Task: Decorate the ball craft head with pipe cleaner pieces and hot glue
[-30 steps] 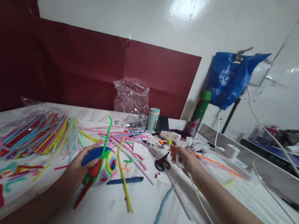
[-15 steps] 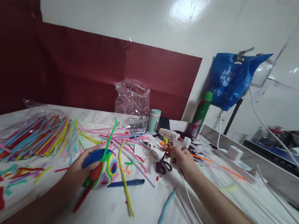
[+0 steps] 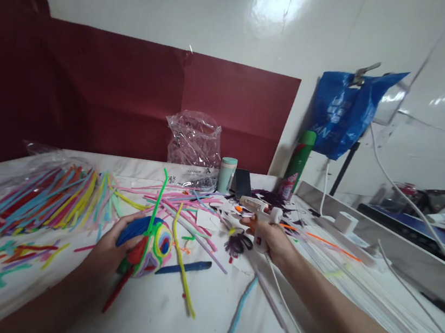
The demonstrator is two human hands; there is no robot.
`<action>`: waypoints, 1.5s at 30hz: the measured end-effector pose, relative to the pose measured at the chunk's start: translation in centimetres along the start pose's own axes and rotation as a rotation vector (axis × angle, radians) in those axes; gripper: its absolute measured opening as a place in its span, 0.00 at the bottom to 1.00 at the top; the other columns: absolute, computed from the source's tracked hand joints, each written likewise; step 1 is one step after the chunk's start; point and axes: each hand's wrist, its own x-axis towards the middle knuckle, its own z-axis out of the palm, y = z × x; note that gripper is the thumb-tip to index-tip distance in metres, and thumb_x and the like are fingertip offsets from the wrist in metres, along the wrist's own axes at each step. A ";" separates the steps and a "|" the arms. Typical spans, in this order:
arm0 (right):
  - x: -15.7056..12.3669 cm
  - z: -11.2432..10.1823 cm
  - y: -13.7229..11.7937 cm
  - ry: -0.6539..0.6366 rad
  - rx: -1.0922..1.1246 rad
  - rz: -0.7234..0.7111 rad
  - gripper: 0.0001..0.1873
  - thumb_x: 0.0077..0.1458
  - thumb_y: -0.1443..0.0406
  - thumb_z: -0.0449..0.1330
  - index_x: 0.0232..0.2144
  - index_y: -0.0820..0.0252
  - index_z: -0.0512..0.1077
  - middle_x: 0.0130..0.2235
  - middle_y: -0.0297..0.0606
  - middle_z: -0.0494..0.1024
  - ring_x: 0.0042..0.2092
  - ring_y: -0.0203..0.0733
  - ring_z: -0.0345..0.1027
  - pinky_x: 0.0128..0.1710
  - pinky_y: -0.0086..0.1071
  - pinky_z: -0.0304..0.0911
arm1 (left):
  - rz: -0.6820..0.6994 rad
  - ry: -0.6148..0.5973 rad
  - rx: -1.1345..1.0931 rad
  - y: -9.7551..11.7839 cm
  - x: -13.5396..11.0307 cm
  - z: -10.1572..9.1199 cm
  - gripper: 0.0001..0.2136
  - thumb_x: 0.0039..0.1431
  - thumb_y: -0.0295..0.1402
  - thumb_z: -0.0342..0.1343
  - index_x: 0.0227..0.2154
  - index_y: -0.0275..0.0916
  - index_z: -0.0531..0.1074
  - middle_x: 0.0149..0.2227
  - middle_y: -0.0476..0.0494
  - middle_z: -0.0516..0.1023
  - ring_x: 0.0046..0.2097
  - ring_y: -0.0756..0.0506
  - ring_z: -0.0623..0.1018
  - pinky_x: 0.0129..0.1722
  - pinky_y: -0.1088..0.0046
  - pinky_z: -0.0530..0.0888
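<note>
My left hand (image 3: 107,249) is wrapped round a multicoloured ball (image 3: 149,245) made of coiled pipe cleaners, resting on the white table (image 3: 206,317). A green pipe cleaner (image 3: 158,196) sticks up from the ball and a red one hangs below it. My right hand (image 3: 274,240) grips a white hot glue gun (image 3: 260,211), held just above the table with its nozzle pointing left; its white cord (image 3: 289,312) trails back along my forearm. Black-handled scissors (image 3: 239,243) lie just left of the glue gun hand.
A big pile of coloured pipe cleaners (image 3: 50,196) covers the table's left side, with loose ones scattered across the middle. At the back stand a crumpled clear bag (image 3: 195,144), a teal cup (image 3: 227,174), a green spray can (image 3: 297,162) and a blue plastic bag (image 3: 346,114).
My right hand has lifted the glue gun slightly and brought it left, toward the scissors. The left hand and ball have barely shifted.
</note>
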 end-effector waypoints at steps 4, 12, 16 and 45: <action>0.2 -0.7 0.3 0.034 -0.229 0.014 0.11 0.39 0.65 0.61 0.30 0.60 0.74 0.34 0.39 0.80 0.36 0.43 0.72 0.31 0.31 0.65 | 0.007 -0.008 -0.004 0.2 -0.1 0.1 0.27 0.43 0.47 0.61 0.47 0.42 0.69 0.50 0.40 0.75 0.49 0.35 0.75 0.43 0.60 0.75; -2.4 0.5 -1.9 -0.050 -0.204 -0.128 0.16 0.47 0.59 0.59 0.39 0.60 0.71 0.37 0.42 0.79 0.35 0.45 0.74 0.30 0.33 0.67 | 0.079 -0.012 0.047 -0.7 -0.3 0.2 0.26 0.47 0.45 0.59 0.49 0.44 0.67 0.49 0.43 0.74 0.49 0.37 0.74 0.49 0.60 0.71; -6.5 3.0 -3.0 -0.245 -0.356 0.022 0.16 0.51 0.54 0.56 0.31 0.60 0.73 0.32 0.41 0.79 0.33 0.44 0.73 0.31 0.33 0.67 | 0.169 -0.001 0.068 -0.5 -1.3 0.9 0.26 0.45 0.41 0.60 0.49 0.40 0.67 0.50 0.40 0.73 0.52 0.36 0.71 0.52 0.58 0.67; -12.7 6.7 -1.3 -0.568 -0.730 -0.386 0.12 0.56 0.59 0.50 0.23 0.56 0.60 0.25 0.32 0.68 0.26 0.37 0.63 0.25 0.28 0.61 | 0.198 -0.099 0.035 0.0 -2.5 1.6 0.27 0.46 0.40 0.61 0.50 0.40 0.64 0.51 0.41 0.71 0.51 0.38 0.71 0.49 0.65 0.68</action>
